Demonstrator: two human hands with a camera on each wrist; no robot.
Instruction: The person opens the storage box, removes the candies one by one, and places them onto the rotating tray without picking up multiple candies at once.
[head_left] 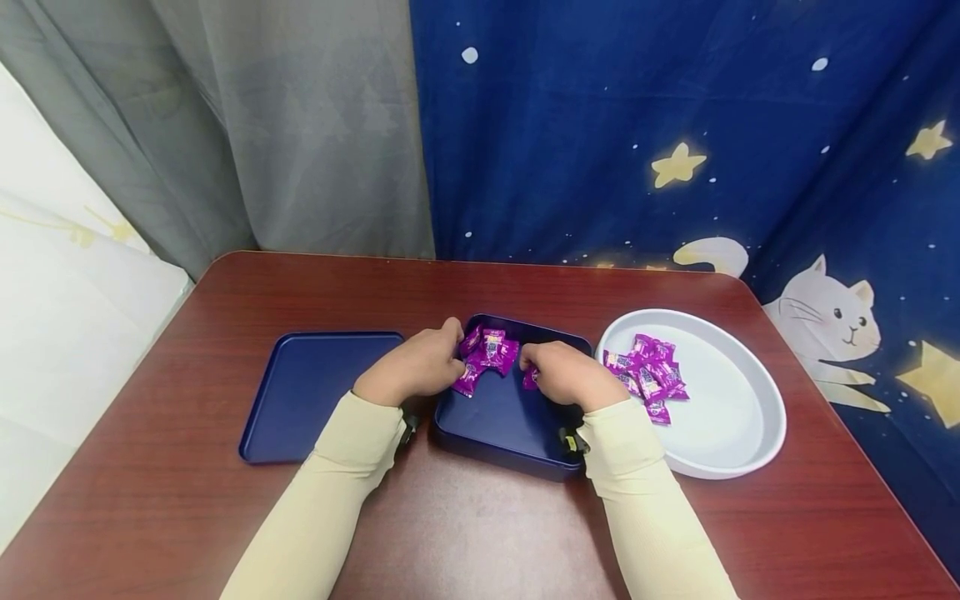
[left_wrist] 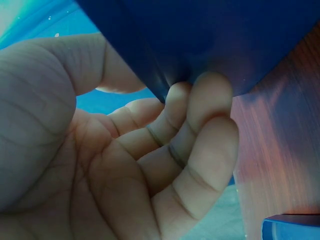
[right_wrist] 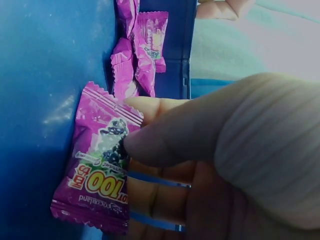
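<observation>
My right hand (head_left: 566,373) pinches one purple wrapped candy (right_wrist: 100,160) between thumb and fingers, inside a dark blue rectangular box (head_left: 498,429). The wrapper shows dark fruit and a "100" in the right wrist view. At the left side of the box, my left hand (head_left: 422,362) grips the wall, its thumb at the rim and fingers (left_wrist: 210,100) curled against the outside. Several more purple candies (head_left: 491,350) lie together in the box's far left corner, close to the left thumb.
To the right, a round white tray (head_left: 731,408) holds a heap of several purple candies (head_left: 651,375). A flat dark blue lid (head_left: 318,379) lies left of the box, partly behind the left forearm. All stand on a reddish-brown table (head_left: 480,542), with curtains behind.
</observation>
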